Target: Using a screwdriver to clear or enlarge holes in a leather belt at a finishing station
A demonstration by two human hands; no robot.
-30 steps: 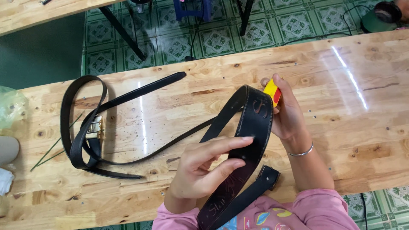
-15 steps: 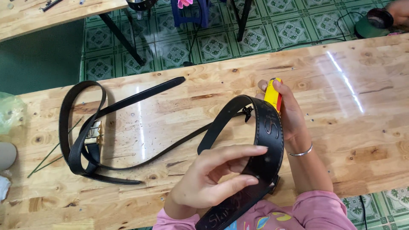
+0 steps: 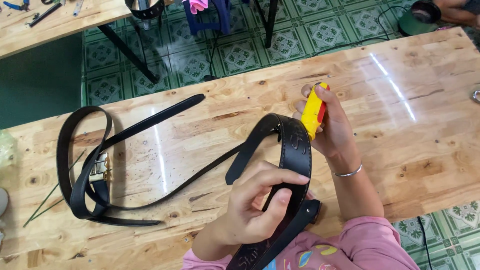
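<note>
1. Head view, hands: left hand (image 3: 255, 210) pinching the long black embossed leather belt (image 3: 295, 150) between thumb and curled fingers, holding the strap's raised arch up off the pale wooden plank table (image 3: 410, 125). Right hand (image 3: 330, 127) closing in a full fist round a yellow-and-red plastic-handled tool (image 3: 314, 111) (working tip hidden behind the strap, kind not telling from here).

2. Head view, the deciding relation: tool handle standing nearly upright, pressing against the outer right edge of the arch, just beside the embossed face. Right hand lying nearer that spot; left hand sitting lower on the same strap, toward the body.

3. Head view, belt's run: long axis trailing leftward across the table from the arch, ending in loose flat loops round a brass-coloured metal buckle (image 3: 100, 169) well apart from both hands.

4. Head view, surroundings: green patterned floor tiles (image 3: 235, 50) showing beyond the table's far edge.
</note>
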